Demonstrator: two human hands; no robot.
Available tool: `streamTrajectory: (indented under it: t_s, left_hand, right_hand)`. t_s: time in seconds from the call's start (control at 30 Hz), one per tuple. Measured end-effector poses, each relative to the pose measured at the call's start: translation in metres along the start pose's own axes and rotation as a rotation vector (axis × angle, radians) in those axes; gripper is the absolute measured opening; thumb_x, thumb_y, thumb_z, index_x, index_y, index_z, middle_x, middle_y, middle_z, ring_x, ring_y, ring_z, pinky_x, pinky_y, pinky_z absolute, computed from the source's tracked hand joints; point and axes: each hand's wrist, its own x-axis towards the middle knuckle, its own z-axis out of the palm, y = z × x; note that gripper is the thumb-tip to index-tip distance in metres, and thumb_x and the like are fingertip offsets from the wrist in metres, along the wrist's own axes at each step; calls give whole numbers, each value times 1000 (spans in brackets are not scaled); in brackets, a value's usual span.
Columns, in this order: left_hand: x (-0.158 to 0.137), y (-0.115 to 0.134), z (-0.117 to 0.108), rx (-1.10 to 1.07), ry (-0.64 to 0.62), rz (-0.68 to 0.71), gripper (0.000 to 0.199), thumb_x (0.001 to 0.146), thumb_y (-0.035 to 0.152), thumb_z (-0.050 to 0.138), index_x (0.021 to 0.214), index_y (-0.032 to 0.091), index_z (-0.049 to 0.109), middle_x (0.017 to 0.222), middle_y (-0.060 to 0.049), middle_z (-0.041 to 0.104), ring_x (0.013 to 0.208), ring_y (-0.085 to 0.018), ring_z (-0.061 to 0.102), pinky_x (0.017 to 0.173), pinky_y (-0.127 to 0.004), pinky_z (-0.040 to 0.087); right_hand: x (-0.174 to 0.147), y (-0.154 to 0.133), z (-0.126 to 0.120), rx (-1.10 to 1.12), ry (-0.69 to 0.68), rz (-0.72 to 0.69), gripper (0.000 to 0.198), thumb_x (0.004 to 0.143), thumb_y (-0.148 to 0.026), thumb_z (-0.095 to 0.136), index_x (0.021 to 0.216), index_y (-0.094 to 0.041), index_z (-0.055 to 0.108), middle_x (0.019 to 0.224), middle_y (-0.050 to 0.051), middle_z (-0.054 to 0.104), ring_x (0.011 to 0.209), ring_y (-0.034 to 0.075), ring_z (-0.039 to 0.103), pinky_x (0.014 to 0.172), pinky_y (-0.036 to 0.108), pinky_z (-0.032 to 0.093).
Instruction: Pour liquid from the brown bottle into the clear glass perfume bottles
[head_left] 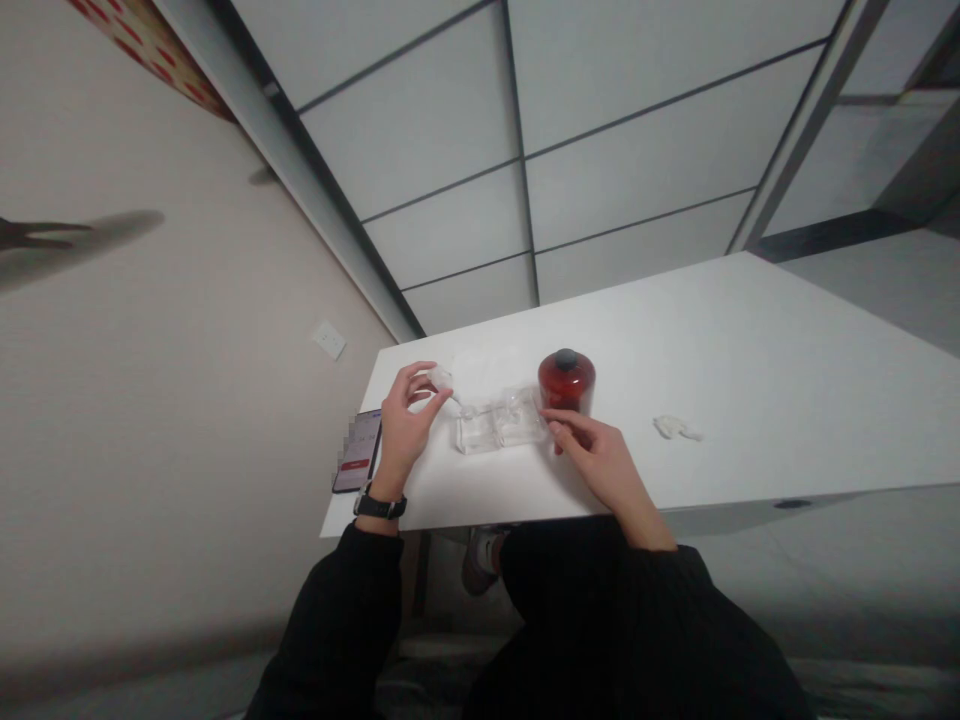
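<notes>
My left hand (409, 415) pinches a small whitish, crumpled piece (440, 379) between thumb and fingers, just above the table. Beside it lies a clear plastic box (499, 425), see-through and creased-looking; its contents cannot be made out. The fingers of my right hand (592, 450) close on the right edge of this box. Right behind those fingertips stands a dark red, see-through bottle (567, 380) with a dark cap.
A phone (358, 455) with a lit screen lies at the left edge of the white table (720, 340). To the right is a crumpled white scrap (676, 428). A wall (225, 400) borders the left side, and panelled sliding doors (450, 200) stand behind.
</notes>
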Motion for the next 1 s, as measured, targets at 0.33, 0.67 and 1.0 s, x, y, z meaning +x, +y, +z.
streamTrajectory:
  t_s: [0.33, 0.67, 1.0]
  left_hand:
    - [2, 9, 2, 36, -125, -38, 40, 80, 36, 85, 115, 25, 69, 88, 2, 72, 81, -16, 70, 87, -32, 59]
    - [53, -33, 7, 27, -4, -111, 53, 79, 48, 81, 121, 18, 68, 80, 0, 72, 79, -15, 70, 74, -25, 52]
    - [104, -99, 50, 405, -195, -215, 38, 81, 38, 79, 113, 17, 80, 80, -5, 77, 80, -22, 70, 77, -31, 48]
  right_hand:
    - [0, 0, -4, 0, -22, 8, 55, 89, -55, 57, 116, -15, 82, 63, 2, 66, 63, 21, 61, 70, 36, 48]
    - [-1, -3, -9, -53, -36, 5, 46, 89, -56, 55, 85, -18, 81, 60, 2, 64, 58, 19, 56, 62, 32, 40]
    - [2, -2, -12, -84, -49, 67, 55, 90, -64, 47, 58, -22, 60, 51, -2, 48, 54, 16, 46, 60, 31, 33]
